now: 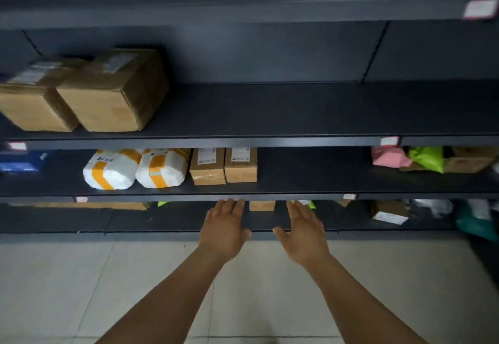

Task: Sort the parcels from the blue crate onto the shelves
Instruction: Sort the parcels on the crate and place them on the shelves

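L hand: my left hand (pixel 225 229) is spread flat, fingers straight, holding nothing; fingertips reach under the front lip of the mid shelf (pixel 297 181).
R hand: my right hand (pixel 303 231) is also spread, palm turned inward, empty; the two hands face each other w/ a gap between.
Task item: a small brown box (pixel 261 205) sits on the bottom shelf (pixel 175 222), just beyond and between my hands, mostly hidden by the shelf edge above. Can't tell if either hand touches it.
Handling (my guess): cardboard, stiff, prob. light; take it on the two side faces, one hand each. Taped skin may be a bit slick.
Blue crate: not in view.
Top shelf (pixel 297 111): two big taped cartons (pixel 81 95) side by side at left, touching; rest bare.
Mid shelf contents: two white wrapped bundles (pixel 135 168) w/ yellow tape, soft and squashy I'd say, grip round the body; two slim brown boxes (pixel 223 165) right beside them; blue pack (pixel 21 161) far left; pink mailer (pixel 388 156), green mailer (pixel 428 158) and an open carton (pixel 471 158) far right.
Bottom shelf contents: flat long carton (pixel 89 206) at left, green bags partly hidden, labelled box (pixel 388 212) at right; further right too blurred to name.
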Action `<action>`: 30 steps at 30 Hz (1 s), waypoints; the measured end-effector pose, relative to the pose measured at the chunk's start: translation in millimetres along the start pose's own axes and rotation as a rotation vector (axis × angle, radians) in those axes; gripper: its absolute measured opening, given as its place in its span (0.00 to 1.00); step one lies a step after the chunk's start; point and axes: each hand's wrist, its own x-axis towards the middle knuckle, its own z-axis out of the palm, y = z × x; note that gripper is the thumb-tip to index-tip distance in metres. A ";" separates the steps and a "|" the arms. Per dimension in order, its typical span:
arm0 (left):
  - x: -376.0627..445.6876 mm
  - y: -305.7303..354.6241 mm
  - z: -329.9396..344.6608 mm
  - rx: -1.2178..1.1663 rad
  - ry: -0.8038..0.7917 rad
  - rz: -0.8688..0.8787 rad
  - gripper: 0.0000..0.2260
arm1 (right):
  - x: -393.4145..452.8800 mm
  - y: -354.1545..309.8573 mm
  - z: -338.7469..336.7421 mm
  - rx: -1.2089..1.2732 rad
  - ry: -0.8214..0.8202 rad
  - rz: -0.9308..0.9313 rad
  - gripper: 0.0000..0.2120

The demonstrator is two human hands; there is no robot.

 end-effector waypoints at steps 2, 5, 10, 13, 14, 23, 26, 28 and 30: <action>-18.8 13.0 -3.9 0.006 0.017 0.071 0.32 | -30.2 5.8 -6.1 0.015 0.049 0.040 0.34; -48.3 29.8 -4.1 -0.006 0.054 0.187 0.32 | -77.2 15.7 -12.9 0.042 0.096 0.106 0.34; -106.3 58.4 -2.9 0.004 0.068 0.361 0.32 | -161.9 37.7 -21.1 0.049 0.158 0.242 0.34; -140.7 83.6 -1.4 0.057 0.045 0.463 0.33 | -215.9 54.9 -24.3 0.065 0.195 0.333 0.34; -151.0 93.0 0.1 0.074 0.041 0.495 0.33 | -233.2 61.1 -24.8 0.075 0.207 0.364 0.34; -241.9 198.8 34.2 0.125 -0.001 0.801 0.33 | -378.9 135.2 -17.8 0.150 0.331 0.654 0.35; -272.7 239.3 49.5 0.141 -0.031 0.906 0.33 | -427.2 165.0 -14.4 0.168 0.368 0.744 0.35; -295.0 268.2 58.7 0.157 -0.039 0.965 0.33 | -459.8 187.1 -11.6 0.178 0.390 0.804 0.35; -319.9 298.1 68.7 0.179 -0.043 1.017 0.33 | -493.5 210.3 -9.0 0.198 0.410 0.859 0.34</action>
